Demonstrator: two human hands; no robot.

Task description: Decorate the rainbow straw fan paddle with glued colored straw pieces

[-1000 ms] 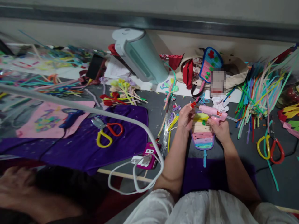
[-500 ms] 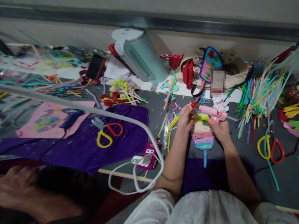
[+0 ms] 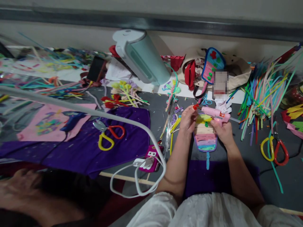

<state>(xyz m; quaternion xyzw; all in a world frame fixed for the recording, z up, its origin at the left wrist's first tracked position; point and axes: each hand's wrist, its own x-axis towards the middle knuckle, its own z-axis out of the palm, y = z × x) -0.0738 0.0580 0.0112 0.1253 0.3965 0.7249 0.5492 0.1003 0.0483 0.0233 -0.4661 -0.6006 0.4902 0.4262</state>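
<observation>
Between the fingertips of my left hand (image 3: 188,118) is a small red pipe-cleaner piece (image 3: 195,107). My right hand (image 3: 222,130) is wrapped round a pink glue gun (image 3: 214,113), its nozzle pointing left at the red piece; whether they touch I cannot make out. Under both hands lies a striped pipe-cleaner popsicle (image 3: 205,138) in yellow, cream, pink and blue, with a blue stem and small green bits on it. My hands cover part of its upper end.
Yellow-and-red-handled scissors (image 3: 274,150) lie at the right, below a pipe-cleaner bundle (image 3: 258,94). A teal pitcher (image 3: 149,60) and a beige bag (image 3: 239,72) stand behind. Left are a purple cloth (image 3: 132,126), a blue glue gun (image 3: 71,121) and a white cable (image 3: 139,121). Another person's hand (image 3: 21,183) shows lower left.
My hands, the glue gun and the red piece stay almost where they were. The other person's hand at the lower left has shifted slightly.
</observation>
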